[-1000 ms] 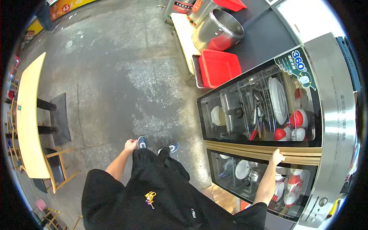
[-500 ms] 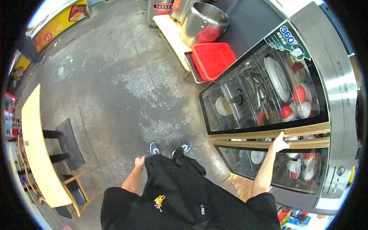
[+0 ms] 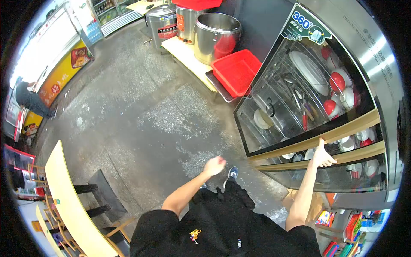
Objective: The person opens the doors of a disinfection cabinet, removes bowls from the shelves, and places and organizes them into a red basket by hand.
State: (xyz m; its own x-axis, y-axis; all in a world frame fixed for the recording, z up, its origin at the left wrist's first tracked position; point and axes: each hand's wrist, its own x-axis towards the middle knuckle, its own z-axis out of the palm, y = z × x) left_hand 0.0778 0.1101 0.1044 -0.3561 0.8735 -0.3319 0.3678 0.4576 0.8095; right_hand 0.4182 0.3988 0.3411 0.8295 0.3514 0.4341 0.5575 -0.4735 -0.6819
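Cabinet door (image 3: 295,96) stands ajar just beyond the right fingers (image 3: 329,161), half-curled, thumb (image 3: 321,143) spread against its wooden handle (image 3: 353,126); left fingers (image 3: 220,161) curl, contents unclear. Red tub (image 3: 236,70) and steel pot (image 3: 209,38) sit farther ahead.

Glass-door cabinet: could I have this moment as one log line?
right hand: spread at door strips | left hand: apart from cabinet | bowls: inside

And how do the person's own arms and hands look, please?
The left sleeve and right sleeve are black, loose and short, leaving both forearms bare. The left hand and right hand wear no gloves.
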